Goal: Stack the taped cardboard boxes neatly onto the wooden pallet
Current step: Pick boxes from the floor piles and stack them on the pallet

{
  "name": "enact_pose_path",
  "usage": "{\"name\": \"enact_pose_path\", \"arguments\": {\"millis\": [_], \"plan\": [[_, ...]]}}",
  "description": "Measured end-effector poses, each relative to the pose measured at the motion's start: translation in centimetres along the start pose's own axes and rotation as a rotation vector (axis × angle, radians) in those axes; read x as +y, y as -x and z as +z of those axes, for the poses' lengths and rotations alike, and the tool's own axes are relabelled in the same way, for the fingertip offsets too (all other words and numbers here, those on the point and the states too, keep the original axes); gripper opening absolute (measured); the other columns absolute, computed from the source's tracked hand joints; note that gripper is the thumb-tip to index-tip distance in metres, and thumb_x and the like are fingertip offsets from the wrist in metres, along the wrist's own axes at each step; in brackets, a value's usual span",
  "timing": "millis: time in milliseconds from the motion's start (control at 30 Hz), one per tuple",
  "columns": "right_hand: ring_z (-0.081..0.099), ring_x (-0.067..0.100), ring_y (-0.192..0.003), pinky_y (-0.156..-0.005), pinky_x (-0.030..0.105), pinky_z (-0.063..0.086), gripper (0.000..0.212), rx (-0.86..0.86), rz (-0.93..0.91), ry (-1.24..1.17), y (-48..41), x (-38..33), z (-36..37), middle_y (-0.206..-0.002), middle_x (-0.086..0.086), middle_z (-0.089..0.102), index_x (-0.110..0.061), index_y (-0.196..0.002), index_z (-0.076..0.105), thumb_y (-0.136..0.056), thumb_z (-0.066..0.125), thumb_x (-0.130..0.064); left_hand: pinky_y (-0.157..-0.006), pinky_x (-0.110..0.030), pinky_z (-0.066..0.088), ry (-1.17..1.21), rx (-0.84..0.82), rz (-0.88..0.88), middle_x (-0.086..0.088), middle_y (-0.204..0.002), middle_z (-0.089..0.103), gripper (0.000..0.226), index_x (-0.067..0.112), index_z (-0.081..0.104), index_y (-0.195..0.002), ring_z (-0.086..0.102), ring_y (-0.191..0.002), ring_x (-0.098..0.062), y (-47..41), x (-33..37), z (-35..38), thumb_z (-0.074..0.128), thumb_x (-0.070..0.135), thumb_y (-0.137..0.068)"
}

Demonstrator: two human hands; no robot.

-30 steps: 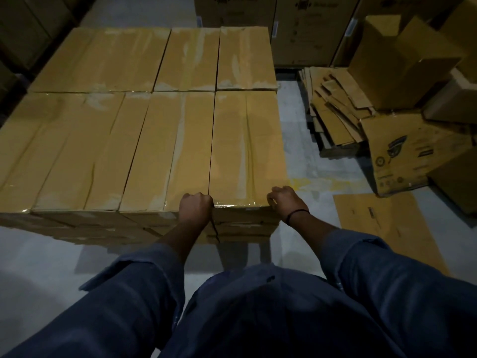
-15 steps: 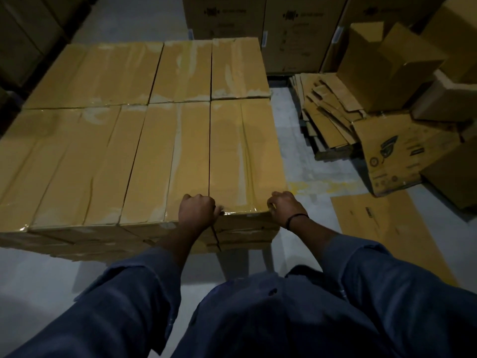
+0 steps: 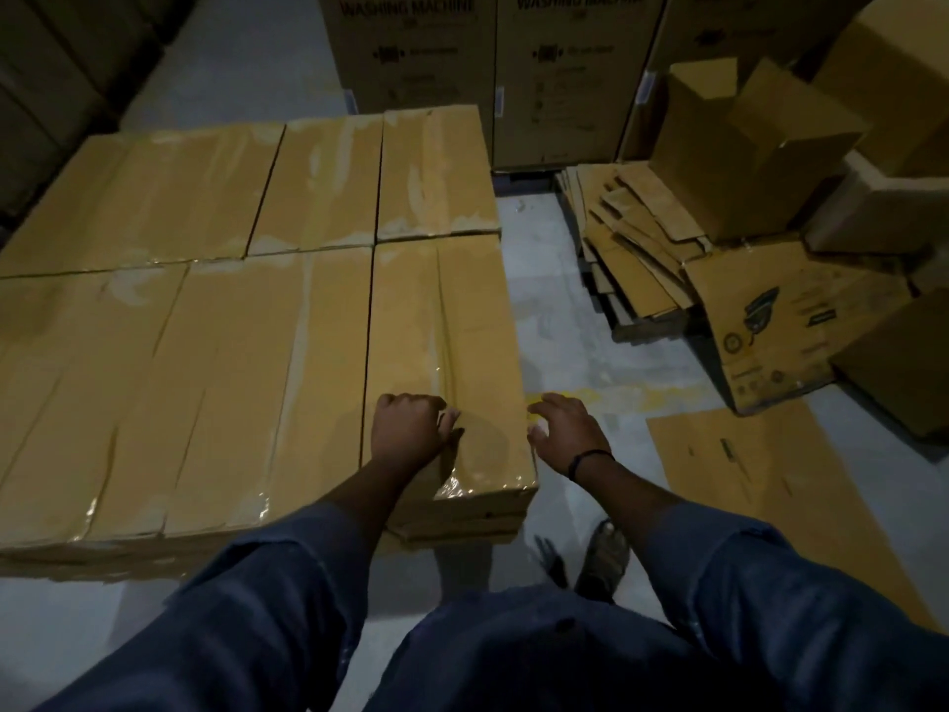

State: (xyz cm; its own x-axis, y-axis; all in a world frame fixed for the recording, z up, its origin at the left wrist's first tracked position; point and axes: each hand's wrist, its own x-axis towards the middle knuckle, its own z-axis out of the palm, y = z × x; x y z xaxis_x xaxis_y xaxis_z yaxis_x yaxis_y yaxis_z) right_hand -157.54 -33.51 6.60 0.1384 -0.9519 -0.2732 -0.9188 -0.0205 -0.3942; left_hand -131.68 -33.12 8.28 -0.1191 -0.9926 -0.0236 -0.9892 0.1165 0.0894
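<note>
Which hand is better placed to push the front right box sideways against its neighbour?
Right, probably: the right hand is at the outer edge of the front right box, fingers spread; the left hand rests curled on its top.

Taped cardboard boxes (image 3: 267,362) lie side by side in two rows, one behind the other, on further boxes beneath. The left hand (image 3: 408,434) rests on the front row's rightmost box (image 3: 447,326), near its front end. The right hand (image 3: 565,429) is just beside that box's right edge, over the floor (image 3: 554,310). Washing-machine cartons (image 3: 416,54) stand behind the stack. To the right lies a pile of flattened cardboard (image 3: 637,238), with an open carton (image 3: 739,146) behind it and a cardboard sheet (image 3: 760,480) nearer.
</note>
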Motion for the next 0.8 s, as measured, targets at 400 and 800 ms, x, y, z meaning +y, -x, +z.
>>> {"name": "enact_pose_path", "arguments": {"millis": [400, 800], "plan": [[0.031, 0.028, -0.146, -0.115, 0.044, 0.036, 0.044, -0.07, -0.215, 0.094, -12.8, 9.6, -13.8, -0.158, 0.002, 0.04, -0.023, -0.146, 0.053, -0.103, 0.052, -0.034, -0.097, -0.043, 0.043, 0.089, 0.094, -0.358, 0.003, -0.091, 0.074, 0.049, 0.028, 0.07, -0.119, 0.068, -0.086, -0.017, -15.2, 6.6, -2.6, 0.041, 0.062, -0.101], [0.034, 0.03, -0.143, -0.117, 0.043, 0.035, 0.045, -0.079, -0.266, -0.027, -25.3, 6.8, -17.9, -0.153, 0.007, 0.045, -0.017, -0.143, 0.056, -0.101, 0.057, -0.033, -0.09, -0.04, 0.054, 0.065, 0.118, -0.505, 0.004, -0.084, 0.072, 0.046, 0.027, 0.072, -0.114, 0.067, -0.074, -0.015, -24.0, 4.3, -3.8, 0.045, 0.062, -0.1]]}}
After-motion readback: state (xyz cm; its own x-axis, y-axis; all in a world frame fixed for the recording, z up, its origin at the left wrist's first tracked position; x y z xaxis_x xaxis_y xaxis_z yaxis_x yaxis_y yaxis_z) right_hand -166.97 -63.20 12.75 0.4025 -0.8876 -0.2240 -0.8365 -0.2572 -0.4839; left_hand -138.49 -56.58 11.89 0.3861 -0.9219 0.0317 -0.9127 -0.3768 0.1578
